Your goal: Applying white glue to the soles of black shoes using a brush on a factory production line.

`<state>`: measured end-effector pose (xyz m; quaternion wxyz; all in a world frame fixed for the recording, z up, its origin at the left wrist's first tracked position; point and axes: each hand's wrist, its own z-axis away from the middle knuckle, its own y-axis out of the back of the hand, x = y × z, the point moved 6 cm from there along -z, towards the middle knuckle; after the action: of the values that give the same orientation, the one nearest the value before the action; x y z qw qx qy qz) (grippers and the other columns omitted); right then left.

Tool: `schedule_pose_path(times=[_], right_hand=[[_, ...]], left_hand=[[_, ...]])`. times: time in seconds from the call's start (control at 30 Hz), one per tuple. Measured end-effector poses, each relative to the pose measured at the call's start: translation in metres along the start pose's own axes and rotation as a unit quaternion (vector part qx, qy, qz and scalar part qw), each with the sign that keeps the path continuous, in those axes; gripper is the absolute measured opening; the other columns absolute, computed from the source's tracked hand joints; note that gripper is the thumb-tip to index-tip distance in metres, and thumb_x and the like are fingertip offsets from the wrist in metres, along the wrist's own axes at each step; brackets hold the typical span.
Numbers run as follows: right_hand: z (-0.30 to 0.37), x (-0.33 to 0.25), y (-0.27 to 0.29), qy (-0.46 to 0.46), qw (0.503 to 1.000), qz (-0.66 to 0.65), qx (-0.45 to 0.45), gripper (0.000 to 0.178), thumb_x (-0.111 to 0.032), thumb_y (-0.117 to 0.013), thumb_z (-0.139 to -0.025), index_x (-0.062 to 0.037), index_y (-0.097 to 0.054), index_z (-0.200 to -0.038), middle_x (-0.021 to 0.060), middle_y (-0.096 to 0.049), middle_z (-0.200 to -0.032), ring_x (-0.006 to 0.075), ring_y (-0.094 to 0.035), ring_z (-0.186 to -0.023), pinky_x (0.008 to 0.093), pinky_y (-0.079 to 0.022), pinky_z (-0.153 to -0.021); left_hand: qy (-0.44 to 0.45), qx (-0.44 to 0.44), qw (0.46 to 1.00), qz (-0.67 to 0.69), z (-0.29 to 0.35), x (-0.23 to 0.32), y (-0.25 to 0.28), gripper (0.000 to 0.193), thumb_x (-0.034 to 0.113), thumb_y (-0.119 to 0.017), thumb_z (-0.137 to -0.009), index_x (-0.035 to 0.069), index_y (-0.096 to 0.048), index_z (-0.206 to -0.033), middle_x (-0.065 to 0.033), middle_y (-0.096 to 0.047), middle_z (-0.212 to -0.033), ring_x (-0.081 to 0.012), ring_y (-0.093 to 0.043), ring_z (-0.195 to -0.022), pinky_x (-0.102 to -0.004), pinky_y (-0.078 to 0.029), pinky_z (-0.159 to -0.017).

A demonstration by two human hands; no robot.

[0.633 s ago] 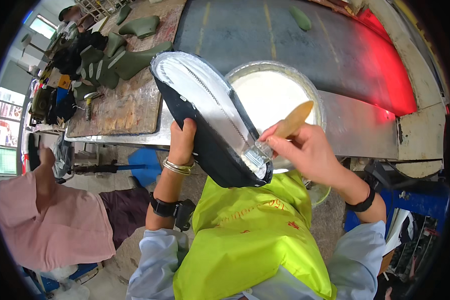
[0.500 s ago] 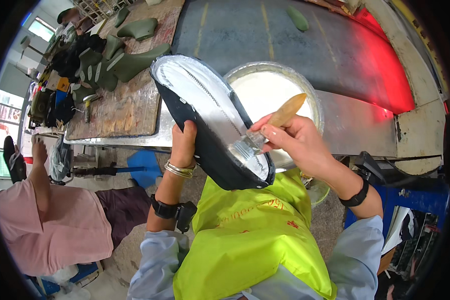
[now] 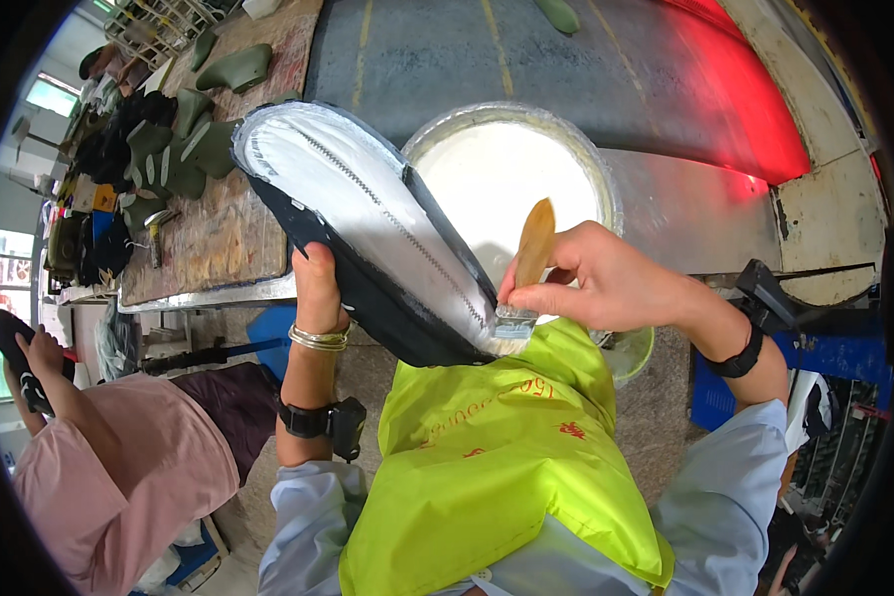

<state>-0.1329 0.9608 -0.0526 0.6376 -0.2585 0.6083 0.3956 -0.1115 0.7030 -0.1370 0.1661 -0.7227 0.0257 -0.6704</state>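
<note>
My left hand (image 3: 320, 288) is closed on a black shoe upper (image 3: 368, 228), its white-coated underside with a long zigzag seam facing up. Between the fingers and thumb of my right hand (image 3: 596, 273) is a paintbrush (image 3: 536, 238) with a wooden handle. The brush's bristles touch the near end of the underside, at its rim. Behind the upper stands a round tub (image 3: 606, 189) of white liquid (image 3: 526, 174), partly covered by the upper and my right hand. The far side of the upper hides part of my left fingers.
A grey conveyor belt (image 3: 427, 60) with yellow lines runs behind the tub, red light at its right. Several green shoe lasts (image 3: 233, 70) lie on a worn board (image 3: 209, 238) at left. A co-worker in a pink shirt (image 3: 139, 457) holds a black shoe piece (image 3: 15, 343).
The upper has shifted left. My right hand has turned the brush more upright and lowered it from the underside's middle to its near end. The co-worker's black piece has moved.
</note>
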Motion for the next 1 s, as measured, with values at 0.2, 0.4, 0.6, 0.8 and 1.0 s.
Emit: schedule_pose_path(times=[0.2,0.4,0.6,0.8,1.0], right_hand=[[-0.015,-0.023,0.005,0.05,0.963,0.263,0.035,0.012,-0.008,-0.062,-0.083,0.003,-0.062,-0.088,0.0147,-0.063,-0.083,0.0258,-0.061,-0.071,0.0322,-0.048,-0.063],[-0.021,-0.036,-0.002,0.269,0.861,0.329,0.279,0.014,-0.007,-0.067,-0.076,0.0025,-0.058,-0.08,0.0133,-0.058,-0.076,0.0297,-0.056,-0.063,0.0365,-0.046,-0.058],[-0.012,-0.005,0.005,0.109,0.924,0.152,0.334,0.008,0.0,-0.061,-0.082,0.003,-0.064,-0.09,0.0114,-0.065,-0.089,0.0161,-0.062,-0.075,0.025,-0.05,-0.064],[0.016,-0.001,-0.012,0.065,0.936,0.178,0.297,0.008,0.0,-0.061,-0.083,0.0046,-0.064,-0.088,0.0113,-0.065,-0.088,0.0149,-0.062,-0.071,0.0248,-0.05,-0.063],[0.024,-0.002,-0.017,0.001,0.96,0.152,0.234,0.009,-0.001,-0.06,-0.084,0.0051,-0.063,-0.089,0.0098,-0.065,-0.086,0.0126,-0.061,-0.07,0.0239,-0.05,-0.062]], left_hand=[[0.05,0.012,0.998,0.019,0.004,-0.01,-0.001,0.086,0.065,-0.057,-0.076,-0.004,-0.041,-0.125,-0.0132,-0.057,-0.113,-0.0223,-0.059,-0.099,-0.0343,-0.05,-0.084],[0.05,0.027,0.998,-0.012,0.011,-0.006,-0.017,0.063,0.051,-0.061,-0.082,-0.004,-0.052,-0.111,-0.0101,-0.062,-0.093,-0.0177,-0.062,-0.079,-0.0293,-0.052,-0.069],[0.112,0.064,0.988,-0.08,0.005,0.003,-0.024,0.036,0.024,-0.06,-0.083,-0.004,-0.056,-0.106,-0.0063,-0.061,-0.09,-0.0129,-0.059,-0.076,-0.0266,-0.05,-0.067],[0.091,0.016,0.994,-0.054,0.003,0.014,-0.021,0.056,0.035,-0.069,-0.08,-0.006,-0.054,-0.114,-0.011,-0.062,-0.103,-0.0157,-0.06,-0.09,-0.0296,-0.05,-0.078],[0.069,0.012,0.995,-0.074,-0.001,0.016,-0.013,0.06,0.038,-0.069,-0.079,-0.008,-0.053,-0.115,-0.014,-0.062,-0.104,-0.0179,-0.06,-0.091,-0.0306,-0.05,-0.08]])
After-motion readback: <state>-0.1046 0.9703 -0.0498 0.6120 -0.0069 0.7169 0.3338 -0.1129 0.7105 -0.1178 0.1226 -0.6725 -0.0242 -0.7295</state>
